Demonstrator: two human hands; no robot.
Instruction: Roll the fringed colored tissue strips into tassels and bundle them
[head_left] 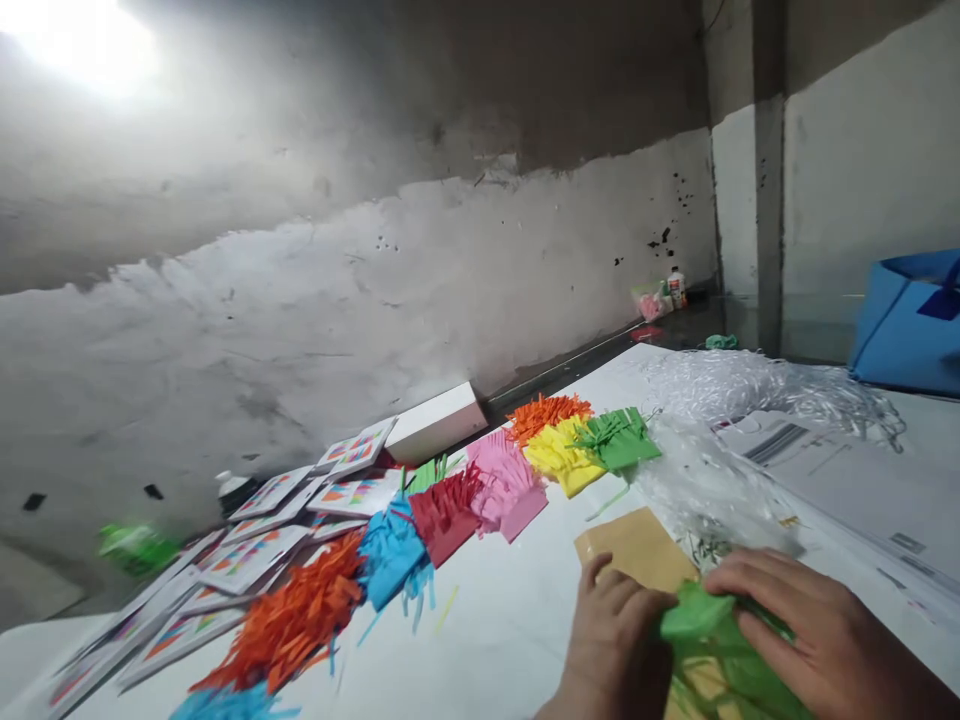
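Green fringed tissue paper [712, 630] is stretched between my two hands low at the right of the view. My left hand [619, 625] pinches its left edge, fingers curled. On the other side my right hand [802, 615] grips the paper's upper right part between thumb and fingers. Beneath lies a tan sheet of paper or card [637, 545], partly hidden by the hands and the green paper. A row of fringed paper bundles runs leftward: green [619, 440], yellow [566, 455], pink [510, 485], dark red [450, 515], blue [394, 550] and orange [292, 610].
Flat printed packs [255, 560] are piled at the left, beside a white box [435, 425] along the wall. Clear plastic [705, 485] and white stringy strands [750, 385] lie at the right. A blue bag [911, 325] stands at the far right.
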